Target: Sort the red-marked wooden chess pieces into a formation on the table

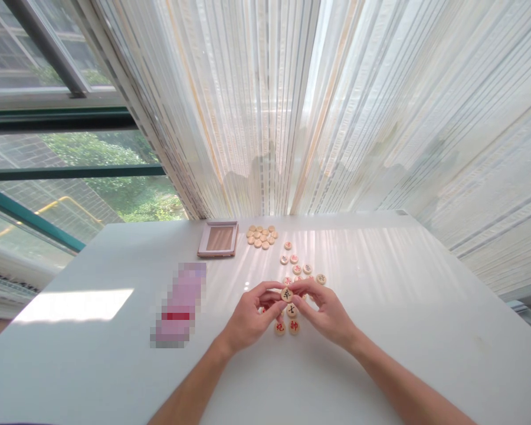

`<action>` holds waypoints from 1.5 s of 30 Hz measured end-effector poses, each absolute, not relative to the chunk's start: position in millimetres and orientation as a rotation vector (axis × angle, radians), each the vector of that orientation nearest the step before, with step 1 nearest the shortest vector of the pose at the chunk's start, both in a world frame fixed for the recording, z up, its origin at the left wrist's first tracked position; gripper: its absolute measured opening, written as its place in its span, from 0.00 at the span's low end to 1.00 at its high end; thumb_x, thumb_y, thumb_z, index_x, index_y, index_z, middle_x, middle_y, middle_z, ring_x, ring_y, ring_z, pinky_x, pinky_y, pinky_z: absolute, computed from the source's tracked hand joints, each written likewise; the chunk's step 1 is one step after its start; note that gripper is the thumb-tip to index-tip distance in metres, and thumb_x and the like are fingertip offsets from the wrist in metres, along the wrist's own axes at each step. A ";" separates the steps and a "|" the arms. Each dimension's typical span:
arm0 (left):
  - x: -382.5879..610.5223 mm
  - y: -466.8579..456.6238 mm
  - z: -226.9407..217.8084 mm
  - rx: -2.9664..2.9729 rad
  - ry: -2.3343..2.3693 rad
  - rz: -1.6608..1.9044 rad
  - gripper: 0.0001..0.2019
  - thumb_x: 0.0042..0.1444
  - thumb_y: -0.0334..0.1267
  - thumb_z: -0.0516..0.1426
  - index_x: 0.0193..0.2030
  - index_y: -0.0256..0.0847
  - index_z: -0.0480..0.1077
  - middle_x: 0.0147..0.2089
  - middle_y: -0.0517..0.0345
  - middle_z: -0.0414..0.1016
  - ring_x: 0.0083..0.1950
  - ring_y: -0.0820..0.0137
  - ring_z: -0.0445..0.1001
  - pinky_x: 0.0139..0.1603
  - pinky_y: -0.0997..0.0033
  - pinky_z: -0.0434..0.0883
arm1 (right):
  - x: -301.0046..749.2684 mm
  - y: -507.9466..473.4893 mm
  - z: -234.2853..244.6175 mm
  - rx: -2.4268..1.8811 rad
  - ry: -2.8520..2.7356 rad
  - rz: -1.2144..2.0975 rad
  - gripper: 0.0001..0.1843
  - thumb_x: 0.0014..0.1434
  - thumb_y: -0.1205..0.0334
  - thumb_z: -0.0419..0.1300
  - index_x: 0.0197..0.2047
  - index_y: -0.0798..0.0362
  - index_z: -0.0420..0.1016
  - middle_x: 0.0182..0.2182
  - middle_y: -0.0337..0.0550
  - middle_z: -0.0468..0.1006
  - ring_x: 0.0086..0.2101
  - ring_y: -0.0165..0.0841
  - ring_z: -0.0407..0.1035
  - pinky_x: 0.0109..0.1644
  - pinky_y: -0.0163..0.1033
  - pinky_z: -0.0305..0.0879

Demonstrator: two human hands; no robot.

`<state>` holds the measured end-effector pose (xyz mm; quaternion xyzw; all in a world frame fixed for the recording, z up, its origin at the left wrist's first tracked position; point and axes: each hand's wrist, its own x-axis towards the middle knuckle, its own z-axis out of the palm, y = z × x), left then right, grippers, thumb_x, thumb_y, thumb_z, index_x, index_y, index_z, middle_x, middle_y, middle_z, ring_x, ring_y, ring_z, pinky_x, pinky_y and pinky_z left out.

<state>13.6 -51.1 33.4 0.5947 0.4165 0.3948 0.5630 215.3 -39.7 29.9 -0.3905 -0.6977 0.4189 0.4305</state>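
Observation:
Between my two hands, a round wooden xiangqi piece (287,294) with a black character faces me. My left hand (259,310) pinches its left side, and my right hand (321,310) grips its right side. Beneath and around the fingers lie several more xiangqi pieces, some partly hidden by the hands. Nearest me are two with red characters, a left one (279,327) and a right one (294,327). Just above them sits a black-marked piece (291,310). Farther off, other red and black pieces (297,269) lie face up, with one black-marked piece (321,279) at the right.
A cluster of plain-topped round pieces (262,236) lies at the far side of the white table (402,354). Left of it is a shallow open box (201,243). A blurred pink-purple packet (181,301) rests at the left. Striped curtains (265,118) hang behind, beside a window.

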 end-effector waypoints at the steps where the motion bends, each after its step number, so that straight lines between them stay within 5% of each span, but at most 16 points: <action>1: 13.6 -51.6 33.1 1.420 0.993 0.933 0.15 0.62 0.43 0.61 0.54 0.42 0.70 0.41 0.52 0.83 0.33 0.68 0.80 0.39 0.68 0.74 | 215.5 -39.7 30.4 -0.978 -1.733 1.066 0.09 0.65 0.58 0.60 0.47 0.48 0.77 0.40 0.44 0.81 0.39 0.37 0.76 0.47 0.43 0.75; 19: 13.5 -58.4 26.3 1.926 1.004 0.988 0.14 0.65 0.35 0.57 0.56 0.47 0.72 0.41 0.56 0.84 0.37 0.67 0.81 0.35 0.70 0.71 | 215.2 -40.3 34.7 -1.069 -1.724 1.082 0.10 0.62 0.54 0.63 0.34 0.50 0.76 0.29 0.40 0.79 0.30 0.33 0.72 0.35 0.38 0.69; 30: 11.4 -56.9 27.7 1.697 1.019 0.998 0.14 0.64 0.36 0.58 0.56 0.43 0.71 0.42 0.54 0.83 0.37 0.68 0.82 0.37 0.71 0.74 | 218.2 -41.2 32.3 -0.993 -1.709 1.131 0.09 0.68 0.59 0.55 0.44 0.49 0.76 0.36 0.42 0.79 0.38 0.34 0.74 0.44 0.39 0.70; 45: 8.3 -52.2 30.3 1.334 0.900 0.950 0.15 0.66 0.44 0.57 0.54 0.37 0.69 0.28 0.56 0.79 0.34 0.67 0.79 0.41 0.68 0.74 | 213.6 -44.5 31.5 -0.909 -1.790 0.965 0.11 0.63 0.63 0.63 0.49 0.48 0.75 0.39 0.42 0.80 0.37 0.33 0.74 0.44 0.40 0.73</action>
